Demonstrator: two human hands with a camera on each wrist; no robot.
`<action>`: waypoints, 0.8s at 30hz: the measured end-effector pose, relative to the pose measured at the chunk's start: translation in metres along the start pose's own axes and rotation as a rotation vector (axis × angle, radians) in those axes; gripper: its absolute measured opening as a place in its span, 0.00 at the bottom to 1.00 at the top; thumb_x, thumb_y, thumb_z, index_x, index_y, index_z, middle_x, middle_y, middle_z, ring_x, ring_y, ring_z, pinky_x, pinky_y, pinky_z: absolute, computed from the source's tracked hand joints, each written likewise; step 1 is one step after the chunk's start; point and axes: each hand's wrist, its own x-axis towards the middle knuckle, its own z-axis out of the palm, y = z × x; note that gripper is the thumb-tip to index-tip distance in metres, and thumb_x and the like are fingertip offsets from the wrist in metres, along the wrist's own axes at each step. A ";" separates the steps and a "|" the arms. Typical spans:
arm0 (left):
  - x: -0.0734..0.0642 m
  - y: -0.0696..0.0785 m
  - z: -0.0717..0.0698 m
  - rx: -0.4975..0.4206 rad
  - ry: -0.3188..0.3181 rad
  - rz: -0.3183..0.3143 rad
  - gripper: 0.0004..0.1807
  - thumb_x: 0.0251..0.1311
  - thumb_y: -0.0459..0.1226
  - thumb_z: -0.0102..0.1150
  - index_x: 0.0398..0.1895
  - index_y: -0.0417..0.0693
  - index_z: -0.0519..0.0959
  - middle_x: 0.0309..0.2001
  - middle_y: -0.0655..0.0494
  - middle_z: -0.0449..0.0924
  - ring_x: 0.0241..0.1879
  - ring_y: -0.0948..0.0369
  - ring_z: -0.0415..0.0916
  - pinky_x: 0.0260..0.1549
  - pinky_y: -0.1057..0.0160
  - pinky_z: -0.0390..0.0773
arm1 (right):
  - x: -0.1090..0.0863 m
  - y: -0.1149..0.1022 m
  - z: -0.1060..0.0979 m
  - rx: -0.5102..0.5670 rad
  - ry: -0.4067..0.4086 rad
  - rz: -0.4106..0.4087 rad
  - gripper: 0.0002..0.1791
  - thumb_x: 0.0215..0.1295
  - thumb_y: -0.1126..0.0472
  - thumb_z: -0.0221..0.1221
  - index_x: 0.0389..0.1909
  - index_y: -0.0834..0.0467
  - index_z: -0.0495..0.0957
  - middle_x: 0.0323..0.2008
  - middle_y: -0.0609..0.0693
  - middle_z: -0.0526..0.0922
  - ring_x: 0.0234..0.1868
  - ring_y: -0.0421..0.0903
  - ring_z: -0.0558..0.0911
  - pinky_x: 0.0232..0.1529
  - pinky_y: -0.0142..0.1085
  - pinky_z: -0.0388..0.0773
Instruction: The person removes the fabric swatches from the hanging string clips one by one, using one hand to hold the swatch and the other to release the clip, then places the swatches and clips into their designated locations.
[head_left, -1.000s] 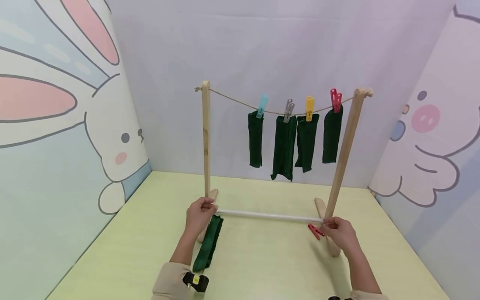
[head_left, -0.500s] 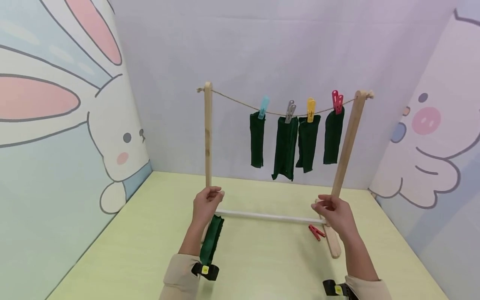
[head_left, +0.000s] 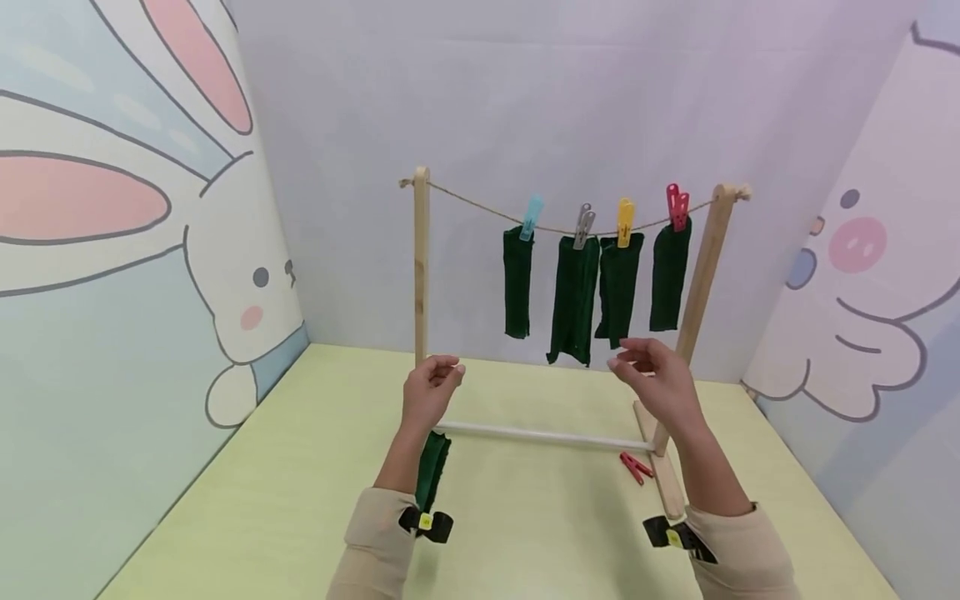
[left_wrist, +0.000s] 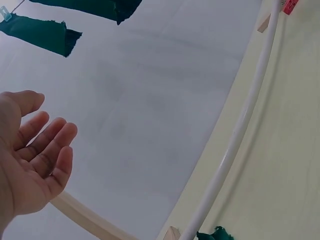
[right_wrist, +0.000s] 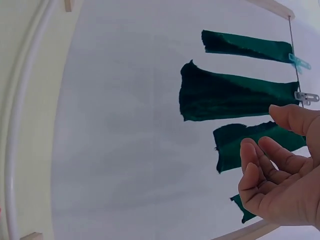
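My left hand [head_left: 431, 396] is raised in front of the left wooden post [head_left: 422, 275], fingers loosely curled; the left wrist view shows the palm with nothing in it. Likewise bare, my right hand [head_left: 662, 385] hovers in front of the right wooden post [head_left: 703, 271], below the hanging cloths. Several dark green cloth strips [head_left: 573, 304] hang from a twine line [head_left: 480, 202] between the posts. Light blue [head_left: 531, 218], grey [head_left: 583, 227], yellow [head_left: 625, 223] and red [head_left: 678, 208] clothespins clip them. A white rod [head_left: 540, 434] joins the posts low down.
Another green cloth [head_left: 431, 471] lies at the rack's left foot, partly hidden by my left arm. A loose red clothespin [head_left: 634, 468] lies beside the right wooden foot [head_left: 667, 479] on the pale yellow table [head_left: 525, 517]. Cartoon-printed walls flank the table.
Both hands have let go of the rack near the ends of the white rod and risen, shifting slightly inward. The hanging cloths and rack stay in place.
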 end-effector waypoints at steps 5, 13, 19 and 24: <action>0.003 0.010 0.010 0.004 -0.002 0.040 0.11 0.62 0.32 0.57 0.43 0.30 0.77 0.33 0.43 0.79 0.34 0.50 0.78 0.31 0.66 0.75 | 0.011 -0.017 0.000 0.013 0.039 -0.098 0.25 0.64 0.52 0.58 0.55 0.65 0.71 0.44 0.59 0.78 0.43 0.51 0.76 0.36 0.23 0.73; 0.026 -0.009 0.025 -0.027 0.011 0.117 0.13 0.61 0.38 0.59 0.43 0.38 0.79 0.34 0.50 0.80 0.34 0.57 0.78 0.33 0.65 0.76 | 0.029 -0.045 -0.003 0.029 0.113 -0.236 0.21 0.64 0.55 0.58 0.53 0.65 0.73 0.42 0.56 0.79 0.40 0.46 0.77 0.38 0.23 0.72; 0.032 -0.003 0.031 -0.031 0.004 0.112 0.14 0.61 0.41 0.59 0.44 0.39 0.79 0.35 0.52 0.80 0.37 0.58 0.76 0.38 0.60 0.76 | 0.036 -0.058 -0.007 0.016 0.112 -0.263 0.21 0.65 0.55 0.58 0.53 0.64 0.73 0.42 0.56 0.79 0.39 0.46 0.76 0.37 0.24 0.73; 0.039 0.000 0.038 0.009 -0.011 0.109 0.16 0.62 0.43 0.58 0.46 0.40 0.78 0.39 0.53 0.80 0.39 0.58 0.76 0.41 0.59 0.75 | 0.045 -0.069 -0.011 0.034 0.098 -0.278 0.21 0.65 0.54 0.58 0.54 0.62 0.73 0.42 0.54 0.79 0.40 0.45 0.77 0.39 0.25 0.74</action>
